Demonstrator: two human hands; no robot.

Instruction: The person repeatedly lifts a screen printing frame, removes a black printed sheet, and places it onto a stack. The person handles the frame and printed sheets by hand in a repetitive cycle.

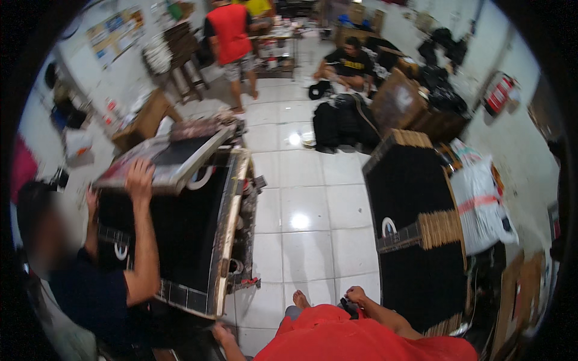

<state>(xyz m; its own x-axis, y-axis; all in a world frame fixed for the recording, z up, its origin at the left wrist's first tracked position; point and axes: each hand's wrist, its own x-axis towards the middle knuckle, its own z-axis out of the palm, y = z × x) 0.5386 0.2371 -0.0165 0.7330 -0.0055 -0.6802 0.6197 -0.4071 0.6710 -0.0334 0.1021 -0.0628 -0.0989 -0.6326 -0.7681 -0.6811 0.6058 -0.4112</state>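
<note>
My left hand [224, 334] hangs low beside the near corner of a printing table [242, 174] with a pale wooden edge. Its fingers are small and blurred, so their pose is unclear. Close to my red shirt, my right hand [356, 294] is closed by a small dark thing [347, 307] that I cannot make out. On the table lies black material [180, 225] with a white ring-shaped print. A co-worker on the left grips a framed printing screen [174, 157], tilted up above it.
On the right stands a stack with black panels [409, 180] and brown layered edges, next to a white sack [478, 204]. Black bundles [344, 123] lie ahead on the tiled floor [301, 198]. One person sits beyond them; another, in red, stands further back. A fire extinguisher [499, 94] hangs right.
</note>
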